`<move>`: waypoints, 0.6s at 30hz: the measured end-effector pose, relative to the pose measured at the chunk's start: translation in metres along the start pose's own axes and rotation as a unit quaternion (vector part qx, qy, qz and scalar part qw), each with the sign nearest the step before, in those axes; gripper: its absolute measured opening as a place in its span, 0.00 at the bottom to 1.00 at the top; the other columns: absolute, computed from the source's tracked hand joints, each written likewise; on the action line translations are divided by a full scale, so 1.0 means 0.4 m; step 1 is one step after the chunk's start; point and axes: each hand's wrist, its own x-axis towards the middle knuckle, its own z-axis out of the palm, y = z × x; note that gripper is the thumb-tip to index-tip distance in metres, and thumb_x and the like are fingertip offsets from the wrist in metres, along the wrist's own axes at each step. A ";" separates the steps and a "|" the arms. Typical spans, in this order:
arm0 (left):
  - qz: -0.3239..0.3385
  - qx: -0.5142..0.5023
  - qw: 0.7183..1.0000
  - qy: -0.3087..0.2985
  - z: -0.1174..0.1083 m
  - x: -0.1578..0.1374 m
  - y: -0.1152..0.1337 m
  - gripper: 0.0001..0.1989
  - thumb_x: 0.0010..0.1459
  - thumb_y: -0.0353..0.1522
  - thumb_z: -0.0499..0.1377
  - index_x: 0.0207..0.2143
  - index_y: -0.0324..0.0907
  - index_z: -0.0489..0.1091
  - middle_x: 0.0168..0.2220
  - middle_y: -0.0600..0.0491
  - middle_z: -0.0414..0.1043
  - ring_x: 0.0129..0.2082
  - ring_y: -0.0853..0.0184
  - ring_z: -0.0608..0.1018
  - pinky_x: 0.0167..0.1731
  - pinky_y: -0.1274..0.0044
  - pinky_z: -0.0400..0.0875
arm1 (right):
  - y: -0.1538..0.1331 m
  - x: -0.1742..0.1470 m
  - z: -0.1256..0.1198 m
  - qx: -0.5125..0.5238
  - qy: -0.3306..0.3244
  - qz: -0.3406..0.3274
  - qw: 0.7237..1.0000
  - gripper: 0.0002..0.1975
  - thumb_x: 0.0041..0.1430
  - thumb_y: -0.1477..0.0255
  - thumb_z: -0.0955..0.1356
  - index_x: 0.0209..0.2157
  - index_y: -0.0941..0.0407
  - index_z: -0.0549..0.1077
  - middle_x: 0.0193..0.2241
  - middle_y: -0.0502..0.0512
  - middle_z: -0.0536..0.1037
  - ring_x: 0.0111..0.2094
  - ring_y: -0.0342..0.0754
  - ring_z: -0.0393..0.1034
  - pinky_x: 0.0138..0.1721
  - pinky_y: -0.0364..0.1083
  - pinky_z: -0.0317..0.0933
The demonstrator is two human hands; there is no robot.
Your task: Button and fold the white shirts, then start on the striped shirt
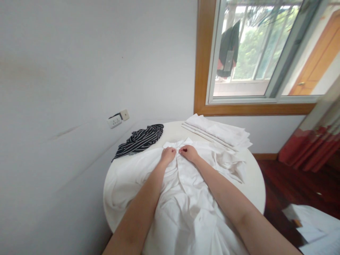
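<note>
A white button-up shirt (186, 177) lies front side up across a round table, its collar at the far end and its lower part hanging toward me. Just below the collar, my left hand (168, 155) pinches the front placket from the left. My right hand (188, 152) pinches the same placket from the right, its fingertips close to the left ones. The button or cloth between the fingertips is too small to make out. One sleeve spreads left, and the other lies crumpled on the right.
On the white round table (255, 184), a black striped cloth (140, 140) lies back left and folded white garments (216, 131) back right. A wall socket (114, 121), a window (255, 53) and a red-and-cream curtain (310, 141) are around it. White papers (316, 226) are at lower right.
</note>
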 end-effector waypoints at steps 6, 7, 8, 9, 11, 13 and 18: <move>0.002 -0.002 1.000 -0.002 -0.004 -0.001 0.003 0.15 0.59 0.31 0.50 0.34 0.42 0.77 0.38 0.49 0.78 0.43 0.64 0.75 0.44 0.76 0.63 | -0.030 -0.012 -0.002 -0.089 -0.013 -0.064 0.994 0.11 0.56 0.75 0.64 0.34 0.55 0.79 0.34 0.54 0.77 0.36 0.45 0.69 0.37 0.40 0.58; 0.002 -0.002 1.000 -0.002 -0.004 -0.001 0.004 0.15 0.59 0.30 0.49 0.34 0.42 0.77 0.38 0.49 0.78 0.43 0.64 0.75 0.44 0.76 0.63 | -0.037 -0.014 0.000 -0.101 -0.011 -0.080 0.992 0.11 0.55 0.76 0.64 0.34 0.55 0.79 0.36 0.55 0.77 0.38 0.45 0.69 0.38 0.40 0.58; 0.003 -0.002 1.000 -0.002 -0.004 -0.001 0.004 0.16 0.59 0.30 0.49 0.34 0.42 0.77 0.38 0.49 0.78 0.42 0.64 0.75 0.44 0.76 0.64 | -0.042 -0.016 0.003 -0.108 -0.009 -0.090 0.990 0.12 0.55 0.76 0.64 0.34 0.55 0.79 0.37 0.55 0.77 0.39 0.45 0.69 0.38 0.40 0.58; 0.004 -0.002 1.000 -0.001 -0.004 -0.001 0.005 0.16 0.59 0.30 0.49 0.34 0.42 0.77 0.38 0.49 0.78 0.42 0.64 0.75 0.44 0.76 0.64 | -0.045 -0.016 0.006 -0.107 -0.009 -0.094 0.990 0.12 0.55 0.77 0.64 0.33 0.55 0.79 0.36 0.55 0.77 0.39 0.45 0.69 0.38 0.40 0.58; 0.008 -0.001 1.000 0.000 -0.005 -0.002 0.005 0.15 0.59 0.30 0.49 0.34 0.42 0.77 0.38 0.49 0.78 0.42 0.64 0.75 0.44 0.76 0.64 | -0.044 -0.013 0.009 -0.079 -0.012 -0.084 0.993 0.11 0.53 0.77 0.64 0.31 0.56 0.79 0.32 0.54 0.78 0.36 0.45 0.70 0.37 0.40 0.59; 0.011 -0.001 1.000 0.003 -0.005 -0.004 0.004 0.15 0.59 0.31 0.50 0.33 0.42 0.77 0.37 0.49 0.78 0.42 0.64 0.75 0.44 0.76 0.64 | -0.032 -0.006 0.010 -0.012 -0.019 -0.049 0.999 0.09 0.52 0.77 0.65 0.29 0.56 0.79 0.26 0.52 0.78 0.30 0.44 0.70 0.34 0.40 0.60; 0.012 -0.003 1.000 0.017 -0.003 -0.009 0.003 0.12 0.60 0.33 0.53 0.38 0.41 0.76 0.38 0.49 0.76 0.42 0.65 0.74 0.45 0.76 0.64 | 0.009 0.011 0.016 0.133 -0.013 0.055 0.989 0.10 0.57 0.74 0.63 0.35 0.57 0.77 0.26 0.51 0.78 0.23 0.41 0.70 0.23 0.38 0.61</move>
